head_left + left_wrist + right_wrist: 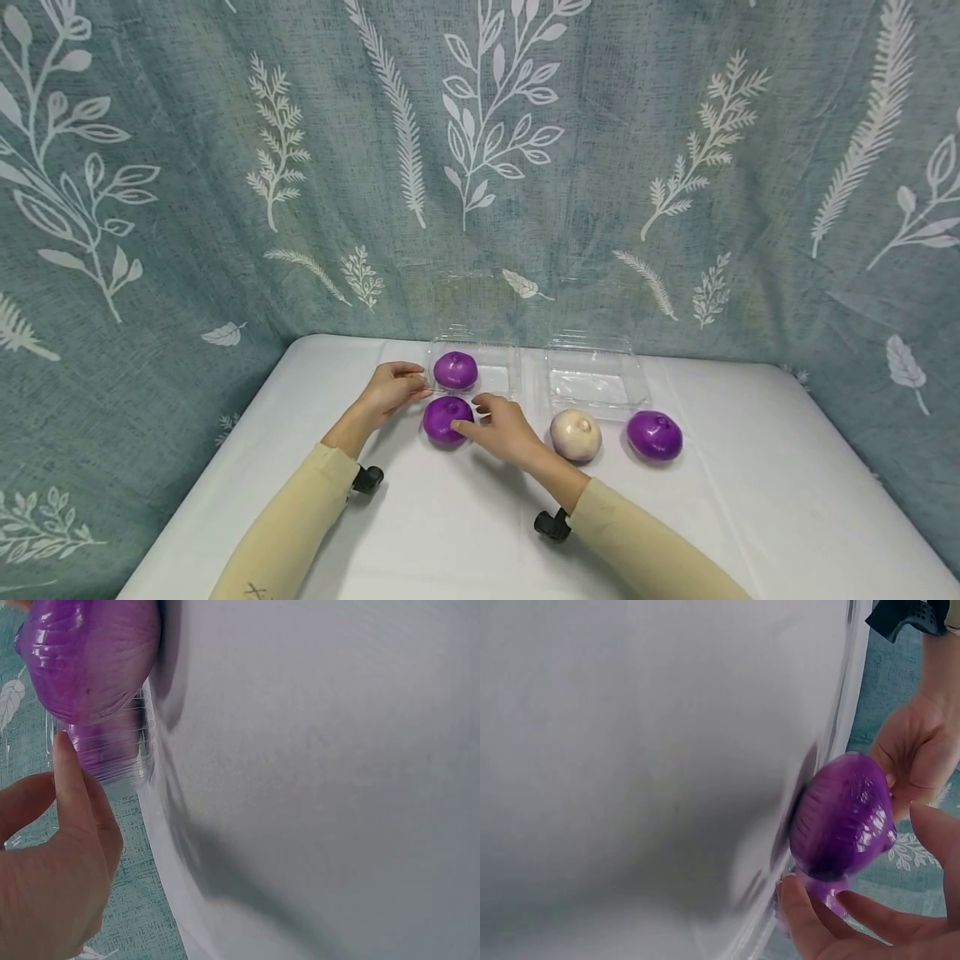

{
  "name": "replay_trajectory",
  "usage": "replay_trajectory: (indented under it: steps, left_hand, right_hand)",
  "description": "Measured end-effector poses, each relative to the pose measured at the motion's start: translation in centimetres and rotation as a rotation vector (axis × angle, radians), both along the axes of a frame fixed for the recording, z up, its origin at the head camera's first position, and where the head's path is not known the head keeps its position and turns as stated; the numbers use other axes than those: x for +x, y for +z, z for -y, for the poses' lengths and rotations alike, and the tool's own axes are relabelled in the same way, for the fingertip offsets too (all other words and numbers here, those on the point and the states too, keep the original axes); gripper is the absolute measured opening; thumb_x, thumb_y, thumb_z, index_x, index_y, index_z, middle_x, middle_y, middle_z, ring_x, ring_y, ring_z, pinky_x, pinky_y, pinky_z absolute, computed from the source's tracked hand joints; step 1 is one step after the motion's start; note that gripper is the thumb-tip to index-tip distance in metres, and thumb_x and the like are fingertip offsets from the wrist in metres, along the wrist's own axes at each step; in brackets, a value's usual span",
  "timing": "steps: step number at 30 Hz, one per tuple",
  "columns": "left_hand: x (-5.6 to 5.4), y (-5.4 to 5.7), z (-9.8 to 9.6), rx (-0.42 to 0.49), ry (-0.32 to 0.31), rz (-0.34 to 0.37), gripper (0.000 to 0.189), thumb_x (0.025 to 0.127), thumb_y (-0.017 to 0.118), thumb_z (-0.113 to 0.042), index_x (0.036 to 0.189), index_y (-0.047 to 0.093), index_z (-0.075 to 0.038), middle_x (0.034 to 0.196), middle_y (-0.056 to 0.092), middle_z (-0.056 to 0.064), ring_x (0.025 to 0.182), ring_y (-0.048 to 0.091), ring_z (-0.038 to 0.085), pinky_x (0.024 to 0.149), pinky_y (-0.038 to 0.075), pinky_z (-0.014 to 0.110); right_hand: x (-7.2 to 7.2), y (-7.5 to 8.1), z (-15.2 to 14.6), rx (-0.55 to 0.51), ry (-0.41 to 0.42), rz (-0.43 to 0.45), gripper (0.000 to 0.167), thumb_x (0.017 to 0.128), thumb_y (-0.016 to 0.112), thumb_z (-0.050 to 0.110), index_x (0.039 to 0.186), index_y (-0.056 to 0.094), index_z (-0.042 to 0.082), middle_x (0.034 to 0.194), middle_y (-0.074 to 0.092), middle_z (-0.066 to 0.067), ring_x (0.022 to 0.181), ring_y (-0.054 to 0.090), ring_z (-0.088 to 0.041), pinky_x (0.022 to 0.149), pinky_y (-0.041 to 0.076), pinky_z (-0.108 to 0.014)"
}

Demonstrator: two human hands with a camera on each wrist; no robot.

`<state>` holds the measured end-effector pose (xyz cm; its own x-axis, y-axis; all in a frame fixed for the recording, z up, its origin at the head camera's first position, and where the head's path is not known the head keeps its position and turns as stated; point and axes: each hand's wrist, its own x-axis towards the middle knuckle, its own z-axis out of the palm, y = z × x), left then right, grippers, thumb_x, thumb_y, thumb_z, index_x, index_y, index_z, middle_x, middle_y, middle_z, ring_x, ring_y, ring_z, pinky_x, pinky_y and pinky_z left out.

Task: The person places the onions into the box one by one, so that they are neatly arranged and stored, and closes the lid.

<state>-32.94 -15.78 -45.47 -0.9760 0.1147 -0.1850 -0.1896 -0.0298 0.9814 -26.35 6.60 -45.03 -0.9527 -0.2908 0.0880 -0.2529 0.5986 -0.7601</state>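
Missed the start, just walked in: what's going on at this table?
A person is working at a white table with both hands. The right hand is at a purple onion in front of the left clear container; whether its fingers grip it is hard to tell. The left hand is at that container's left edge. Another purple onion sits inside. A white onion and a third purple onion lie before the right clear container.

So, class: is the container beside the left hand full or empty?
Neither: the container holds one purple onion, with bare space beside it.
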Motion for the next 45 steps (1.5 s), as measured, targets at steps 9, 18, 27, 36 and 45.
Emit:
replay_trajectory:
  steps: [9, 18, 27, 36, 45]
  left_hand:
    - [0.1, 0.0, 0.0, 0.002, -0.007, -0.008, 0.044, 0.101, 0.051, 0.007, 0.143, 0.042, 0.018, 0.128, 0.05, 0.035, 0.103, 0.064, 0.027, 0.098, 0.058, 0.033]
    - [-0.1, -0.2, -0.1, 0.009, -0.006, -0.022, 0.044, 0.1, 0.052, 0.008, 0.142, 0.042, 0.019, 0.121, 0.053, 0.028, 0.102, 0.063, 0.026, 0.101, 0.056, 0.035]
    - [-0.2, -0.2, -0.2, 0.005, -0.005, -0.016, 0.045, 0.1, 0.051, 0.009, 0.143, 0.042, 0.019, 0.124, 0.051, 0.031, 0.11, 0.061, 0.033, 0.104, 0.054, 0.038]
    - [-0.4, -0.4, -0.2, 0.005, 0.012, -0.02, 0.045, 0.1, 0.052, 0.009, 0.143, 0.042, 0.019, 0.124, 0.051, 0.032, 0.106, 0.062, 0.03, 0.101, 0.056, 0.036]
    - [-0.1, -0.3, -0.1, -0.013, 0.008, -0.007, 0.044, 0.101, 0.052, 0.007, 0.143, 0.042, 0.018, 0.128, 0.05, 0.032, 0.112, 0.06, 0.032, 0.098, 0.058, 0.033]
  right_hand:
    - [-0.7, -1.2, 1.1, -0.017, 0.002, -0.051, 0.046, 0.091, 0.077, 0.035, 0.113, 0.069, -0.004, 0.107, 0.074, -0.02, 0.096, 0.072, -0.029, 0.084, 0.062, -0.04]
    - [-0.5, -1.2, 1.9, 0.014, -0.075, -0.064, 0.045, 0.087, 0.081, 0.037, 0.106, 0.069, -0.002, 0.091, 0.073, -0.011, 0.076, 0.063, -0.016, 0.068, 0.057, -0.031]
    - [-0.5, -1.3, 2.1, -0.044, -0.039, -0.063, 0.045, 0.084, 0.085, 0.027, 0.112, 0.067, -0.005, 0.104, 0.073, -0.019, 0.09, 0.072, -0.026, 0.075, 0.062, -0.031]
    - [-0.5, -1.2, 2.0, -0.04, -0.005, -0.056, 0.056, 0.084, 0.085, 0.028, 0.123, 0.064, -0.005, 0.113, 0.072, -0.02, 0.094, 0.071, -0.027, 0.08, 0.062, -0.034]
    - [-0.1, -0.5, 1.4, -0.038, 0.001, -0.045, 0.058, 0.084, 0.085, 0.029, 0.126, 0.064, -0.004, 0.115, 0.072, -0.019, 0.098, 0.071, -0.027, 0.084, 0.062, -0.037]
